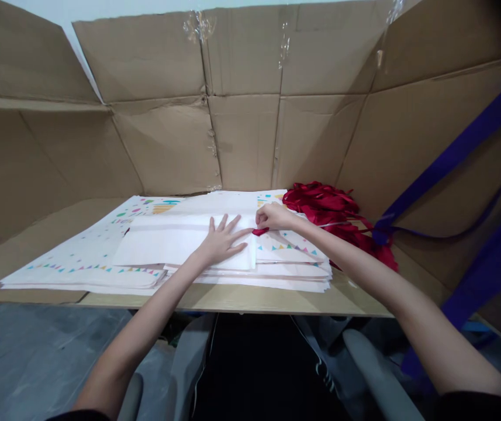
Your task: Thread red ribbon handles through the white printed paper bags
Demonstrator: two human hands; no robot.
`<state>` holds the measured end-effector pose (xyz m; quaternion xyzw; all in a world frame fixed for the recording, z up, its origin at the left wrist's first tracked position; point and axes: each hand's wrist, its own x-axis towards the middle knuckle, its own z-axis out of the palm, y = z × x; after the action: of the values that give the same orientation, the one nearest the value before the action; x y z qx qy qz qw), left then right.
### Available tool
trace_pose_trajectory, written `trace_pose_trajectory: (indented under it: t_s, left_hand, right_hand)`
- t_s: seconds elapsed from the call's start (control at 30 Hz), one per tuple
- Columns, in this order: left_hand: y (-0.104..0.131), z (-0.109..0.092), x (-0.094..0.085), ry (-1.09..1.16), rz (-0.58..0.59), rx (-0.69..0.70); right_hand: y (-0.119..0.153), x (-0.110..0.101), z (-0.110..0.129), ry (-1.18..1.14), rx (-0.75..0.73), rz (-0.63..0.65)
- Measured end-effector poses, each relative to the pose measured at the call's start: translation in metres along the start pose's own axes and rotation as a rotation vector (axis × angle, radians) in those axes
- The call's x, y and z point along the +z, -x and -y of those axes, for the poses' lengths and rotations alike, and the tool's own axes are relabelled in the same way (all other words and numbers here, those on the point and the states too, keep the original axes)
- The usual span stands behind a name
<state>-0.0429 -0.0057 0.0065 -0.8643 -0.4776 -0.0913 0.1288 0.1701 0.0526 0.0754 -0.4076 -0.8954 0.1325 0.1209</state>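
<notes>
My left hand lies flat with fingers spread on a folded white paper sheet. My right hand is closed in a pinch at the sheet's right edge. A short piece of red ribbon shows just under those fingertips, beside my left index finger. The exact grip on the ribbon is partly hidden. Under the white sheet is a stack of printed white paper with coloured triangle and confetti patterns.
A heap of red ribbons lies at the back right of the table. More printed sheets are stacked at the left. Cardboard walls enclose the back and sides. Blue straps hang at the right.
</notes>
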Motion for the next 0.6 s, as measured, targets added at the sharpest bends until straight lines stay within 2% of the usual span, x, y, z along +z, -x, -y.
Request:
trace_pose_trajectory:
  t_s: [0.17, 0.33, 0.47, 0.6]
  left_hand:
    - [-0.004, -0.022, 0.002, -0.029, -0.063, 0.136]
    - [-0.002, -0.037, 0.013, -0.018, -0.103, 0.099]
    - [-0.001, -0.035, 0.016, -0.005, -0.117, 0.119]
    - [-0.001, -0.033, 0.017, -0.002, -0.111, 0.116]
  right_hand:
    - [0.006, -0.009, -0.02, 0.097, -0.045, 0.058]
    - [0.027, -0.014, -0.039, 0.115, -0.098, 0.018]
    - [0.043, 0.002, -0.042, 0.17, -0.2, -0.13]
    - [0.046, 0.033, -0.029, 0.181, -0.117, -0.293]
